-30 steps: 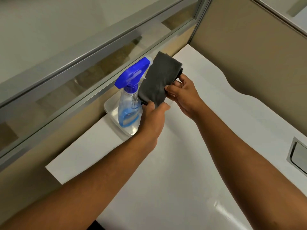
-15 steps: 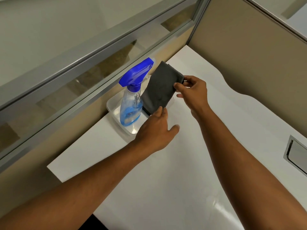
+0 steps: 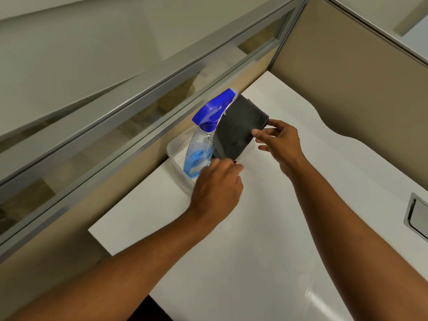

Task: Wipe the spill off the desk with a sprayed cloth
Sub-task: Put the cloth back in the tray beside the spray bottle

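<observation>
- i see the right hand [image 3: 279, 144] pinching the upper right edge of the dark grey cloth [image 3: 238, 133] between thumb and forefinger; the other fingers are spread loosely below, off the fabric.
- the cloth hangs folded from that pinch, held up above the near end of the clear plastic tray [image 3: 174, 152], its left edge just beside the spray bottle [image 3: 203, 140].
- my left hand [image 3: 216, 188] sits low in front of the tray, fingers curled forward toward the base of the bottle and the lower edge of the cloth. the fingertips are blurred, so i cannot tell whether they have hold of anything.
- the spray bottle stands in the tray, tilted slightly, with a blue trigger head on top and blue liquid in its clear body.
- the tray rests on the white desk [image 3: 266, 251], pushed up against the beige partition [image 3: 129, 172] with its metal-framed glass strip.
- the desk surface in front of both forearms is glossy, with a bright reflection near the bottom right; i cannot make out a spill on it from this view.
- a grey metal cable hatch [image 3: 416, 216] is set into the desk at the far right edge.
</observation>
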{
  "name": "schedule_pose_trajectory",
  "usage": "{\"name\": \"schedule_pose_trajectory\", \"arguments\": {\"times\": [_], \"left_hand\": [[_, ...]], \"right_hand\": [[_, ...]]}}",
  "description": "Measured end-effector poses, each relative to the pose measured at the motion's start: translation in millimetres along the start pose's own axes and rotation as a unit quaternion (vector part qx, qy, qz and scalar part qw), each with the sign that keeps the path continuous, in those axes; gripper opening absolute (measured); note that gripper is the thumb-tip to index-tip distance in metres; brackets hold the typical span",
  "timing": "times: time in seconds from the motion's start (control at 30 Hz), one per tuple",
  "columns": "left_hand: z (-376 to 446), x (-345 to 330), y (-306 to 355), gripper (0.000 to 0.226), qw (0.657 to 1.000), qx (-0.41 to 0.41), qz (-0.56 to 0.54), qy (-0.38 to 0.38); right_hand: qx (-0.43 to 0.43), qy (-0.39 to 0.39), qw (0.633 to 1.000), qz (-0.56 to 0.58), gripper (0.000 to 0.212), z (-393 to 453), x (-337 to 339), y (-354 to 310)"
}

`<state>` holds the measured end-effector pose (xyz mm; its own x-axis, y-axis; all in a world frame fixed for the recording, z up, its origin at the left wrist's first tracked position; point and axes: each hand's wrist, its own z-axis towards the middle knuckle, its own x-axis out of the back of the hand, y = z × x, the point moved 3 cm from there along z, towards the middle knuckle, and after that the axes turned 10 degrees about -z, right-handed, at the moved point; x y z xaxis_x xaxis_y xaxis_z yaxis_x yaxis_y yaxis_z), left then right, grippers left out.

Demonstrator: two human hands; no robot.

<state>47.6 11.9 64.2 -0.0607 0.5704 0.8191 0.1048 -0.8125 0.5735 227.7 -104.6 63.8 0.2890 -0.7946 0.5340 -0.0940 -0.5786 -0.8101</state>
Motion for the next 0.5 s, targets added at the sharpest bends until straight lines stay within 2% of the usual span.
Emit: {"name": "schedule_pose_trajectory", "arguments": {"times": [0.07,0.1,0.13,0.2,0.27,0.5], "left_hand": [[-25,21,-22,0.033,0.971,-0.019,-0.124,0.202],[-34,29,-35,0.036,0.950,0.004,-0.169,0.261],[-38,36,-49,0.045,0.939,0.047,-0.196,0.280],[-32,51,-66,0.065,0.929,0.108,-0.219,0.278],[-16,68,-69,0.077,0.932,0.108,-0.220,0.266],[24,80,-61,0.062,0.935,0.113,-0.224,0.252]], "right_hand": [[-0.003,-0.005,1.000,0.017,0.060,-4,-3,3],[-0.006,-0.004,1.000,0.025,0.059,-6,-4,3],[-0.009,0.000,0.999,0.031,0.057,-8,-5,4],[-0.012,0.011,0.999,0.045,0.054,-10,-7,3],[-0.017,0.015,0.998,0.062,0.051,-11,-9,3],[-0.028,0.030,0.996,0.077,0.045,-10,-14,2]]}}
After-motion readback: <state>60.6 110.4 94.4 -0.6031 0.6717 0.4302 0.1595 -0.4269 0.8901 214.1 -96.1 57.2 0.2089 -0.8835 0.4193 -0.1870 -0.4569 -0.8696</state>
